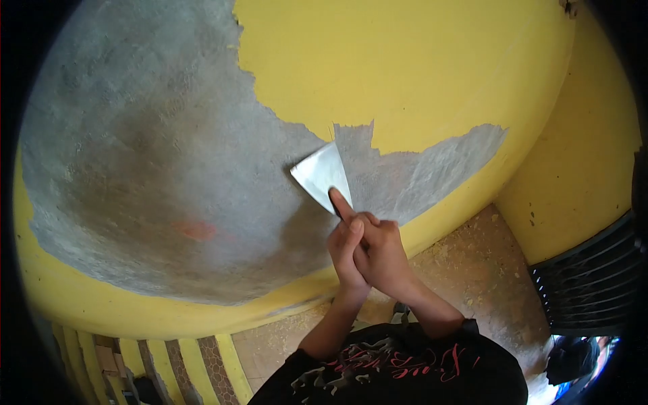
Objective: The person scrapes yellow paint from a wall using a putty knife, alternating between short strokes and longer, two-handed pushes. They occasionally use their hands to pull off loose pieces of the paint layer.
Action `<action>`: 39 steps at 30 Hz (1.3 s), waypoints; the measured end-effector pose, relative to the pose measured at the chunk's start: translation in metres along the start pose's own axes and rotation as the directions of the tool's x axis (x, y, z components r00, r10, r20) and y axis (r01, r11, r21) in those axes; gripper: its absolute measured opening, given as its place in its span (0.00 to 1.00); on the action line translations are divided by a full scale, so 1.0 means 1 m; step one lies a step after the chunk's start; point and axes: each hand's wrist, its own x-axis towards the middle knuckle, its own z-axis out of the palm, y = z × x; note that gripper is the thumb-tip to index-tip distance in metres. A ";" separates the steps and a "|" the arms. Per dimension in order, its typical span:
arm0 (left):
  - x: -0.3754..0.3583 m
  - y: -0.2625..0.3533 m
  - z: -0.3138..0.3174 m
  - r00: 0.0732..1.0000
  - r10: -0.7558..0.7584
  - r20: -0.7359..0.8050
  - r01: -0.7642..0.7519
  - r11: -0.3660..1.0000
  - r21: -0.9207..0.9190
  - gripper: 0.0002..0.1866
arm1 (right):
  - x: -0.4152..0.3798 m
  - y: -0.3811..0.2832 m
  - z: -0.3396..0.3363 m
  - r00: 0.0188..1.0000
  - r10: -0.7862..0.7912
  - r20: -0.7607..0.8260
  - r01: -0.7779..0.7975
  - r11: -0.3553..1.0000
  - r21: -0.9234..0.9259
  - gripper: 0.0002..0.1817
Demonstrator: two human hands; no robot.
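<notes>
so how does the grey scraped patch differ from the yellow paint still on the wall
The grey scraped patch is rough, mottled bare plaster; the yellow paint is smooth and even. The grey patch fills the left and centre; the yellow paint covers the upper right and a band below. Both meet at a ragged edge by the scraper blade, held in both hands.

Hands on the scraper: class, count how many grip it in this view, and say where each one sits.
2. The right hand is wrapped around the handle of the scraper, its forefinger stretched onto the blade. The left hand clasps beside it, on the left. The handle itself is hidden.
</notes>
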 end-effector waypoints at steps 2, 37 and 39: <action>-0.004 0.009 0.007 1.000 -0.013 0.013 0.013 0.999 -0.047 0.17 | 0.007 -0.009 -0.003 1.000 -0.006 -0.025 0.006 1.000 0.011 0.27; -0.007 -0.009 -0.020 0.996 -0.054 -0.067 0.060 0.995 0.081 0.17 | 0.003 -0.009 0.003 0.999 0.032 -0.030 -0.032 0.999 0.005 0.30; -0.004 -0.012 -0.022 0.998 -0.022 -0.058 0.028 0.995 0.093 0.18 | -0.003 -0.004 0.008 0.999 0.029 -0.021 -0.029 1.000 -0.007 0.32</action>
